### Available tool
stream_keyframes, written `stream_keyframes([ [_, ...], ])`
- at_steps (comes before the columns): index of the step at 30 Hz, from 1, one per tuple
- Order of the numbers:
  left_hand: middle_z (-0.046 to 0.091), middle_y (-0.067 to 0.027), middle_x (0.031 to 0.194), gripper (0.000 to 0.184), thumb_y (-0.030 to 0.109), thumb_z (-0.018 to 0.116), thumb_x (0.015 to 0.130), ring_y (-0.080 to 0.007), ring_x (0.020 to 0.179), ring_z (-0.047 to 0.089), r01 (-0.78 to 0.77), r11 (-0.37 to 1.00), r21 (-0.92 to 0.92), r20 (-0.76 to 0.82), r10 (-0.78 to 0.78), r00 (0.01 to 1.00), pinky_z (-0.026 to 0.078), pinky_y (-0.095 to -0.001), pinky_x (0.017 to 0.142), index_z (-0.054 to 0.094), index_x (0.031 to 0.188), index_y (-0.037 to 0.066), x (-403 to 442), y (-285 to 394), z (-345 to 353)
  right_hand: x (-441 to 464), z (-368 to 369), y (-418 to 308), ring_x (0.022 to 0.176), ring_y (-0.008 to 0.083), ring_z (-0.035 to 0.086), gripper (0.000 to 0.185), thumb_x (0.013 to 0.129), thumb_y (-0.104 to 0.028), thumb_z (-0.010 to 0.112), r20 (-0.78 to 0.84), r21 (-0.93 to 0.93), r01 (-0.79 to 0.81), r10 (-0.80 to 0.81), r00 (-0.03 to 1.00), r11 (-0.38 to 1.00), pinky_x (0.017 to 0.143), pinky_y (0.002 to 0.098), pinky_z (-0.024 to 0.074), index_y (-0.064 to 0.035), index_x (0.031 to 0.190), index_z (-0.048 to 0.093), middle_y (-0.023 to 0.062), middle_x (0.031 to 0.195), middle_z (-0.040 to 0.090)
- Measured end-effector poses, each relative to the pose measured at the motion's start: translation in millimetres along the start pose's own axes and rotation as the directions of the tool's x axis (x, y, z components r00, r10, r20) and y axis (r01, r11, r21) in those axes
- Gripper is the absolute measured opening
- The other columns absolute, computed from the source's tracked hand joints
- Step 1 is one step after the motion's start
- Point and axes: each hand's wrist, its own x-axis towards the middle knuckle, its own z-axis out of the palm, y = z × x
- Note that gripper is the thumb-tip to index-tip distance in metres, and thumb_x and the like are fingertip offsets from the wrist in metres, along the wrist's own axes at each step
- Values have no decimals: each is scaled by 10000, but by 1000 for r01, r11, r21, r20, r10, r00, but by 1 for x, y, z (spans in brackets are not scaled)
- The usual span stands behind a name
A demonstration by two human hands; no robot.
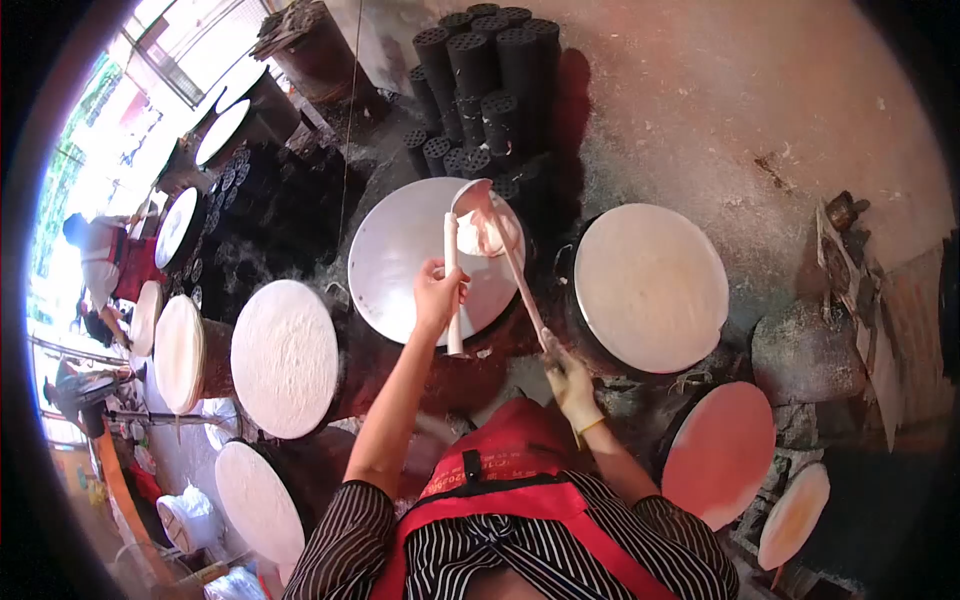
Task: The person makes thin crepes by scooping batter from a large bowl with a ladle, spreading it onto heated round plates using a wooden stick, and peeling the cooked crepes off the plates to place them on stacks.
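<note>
In the middle of the head view lies a round grey metal griddle (pixel 390 260). My left hand (pixel 440 295) is closed around a pale stick-like tool (pixel 451 250), held upright in the view over the griddle. My right hand (pixel 567 383) grips the long handle of a ladle (pixel 473 196), whose bowl is above the griddle's far edge. White batter (pixel 482 235) lies on the griddle under the ladle, beside the stick's upper end.
Right of the griddle is a round plate covered in pale batter (pixel 652 288); a reddish disc (pixel 720 455) is lower right. More pale discs (pixel 285 358) stand on the left. Black perforated cylinders (pixel 475 65) are stacked behind. Another person (pixel 100 260) is far left.
</note>
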Motion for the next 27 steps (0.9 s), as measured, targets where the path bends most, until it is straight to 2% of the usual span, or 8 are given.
stream_keyframes([
  [1,651,-147,776,197,35,611,879,-144,518,568,6,993,-115,18,-4,1000,448,-259,451,503,1024,-44,4,-4,5,2,9,14,920,352,654,473,943,-258,617,-113,-341,398,-458,882,851,800,444,523,-308,1402,512,163,989,684],
  [2,659,-156,816,214,99,565,932,-126,555,562,23,996,-90,22,-21,1000,452,-234,490,515,1075,-52,6,4,11,-1,10,5,963,415,623,517,909,-221,614,-101,-584,228,-349,932,779,814,524,495,-332,1400,501,226,1013,652],
  [8,648,-126,963,322,179,466,1002,-63,618,477,-36,929,-367,151,97,984,420,-191,541,497,1229,-48,0,100,-6,42,55,-50,888,423,641,472,931,-337,577,-155,-494,-53,-28,987,868,779,512,495,-298,1395,498,235,1004,659],
  [12,439,19,755,272,156,454,998,-52,570,379,114,767,-632,300,106,948,356,-174,489,475,1206,-19,-24,153,-46,120,95,-17,698,322,676,468,964,-207,504,-226,-429,367,-491,841,826,631,423,529,-266,1428,478,119,922,712],
  [13,383,48,690,167,158,451,1002,-43,528,353,157,768,-621,320,66,945,330,-178,443,492,1098,27,-33,155,-62,113,88,-44,591,235,622,465,961,-165,492,-107,42,125,-120,987,991,515,373,480,-275,1412,497,61,844,675],
  [15,336,69,632,90,161,464,1006,-30,474,318,304,683,-664,406,-12,914,293,-189,388,482,955,88,-49,138,-101,99,82,-72,387,69,437,449,960,-139,524,214,598,-313,229,950,738,324,220,299,-299,1380,526,-16,663,541],
  [21,373,74,589,235,201,653,919,-42,426,326,206,964,-171,-199,-238,951,268,-215,366,441,843,136,-157,54,-174,25,112,-51,360,76,387,349,989,-173,554,77,858,-244,356,931,453,318,252,269,-306,1309,589,-43,589,481],
  [27,317,90,494,307,248,612,959,-45,360,301,136,856,-498,-200,-267,943,237,-220,323,424,724,182,-224,51,-197,92,187,-86,348,114,427,167,955,-223,600,-107,644,-243,400,910,725,298,289,290,-62,914,579,-14,541,474],
])
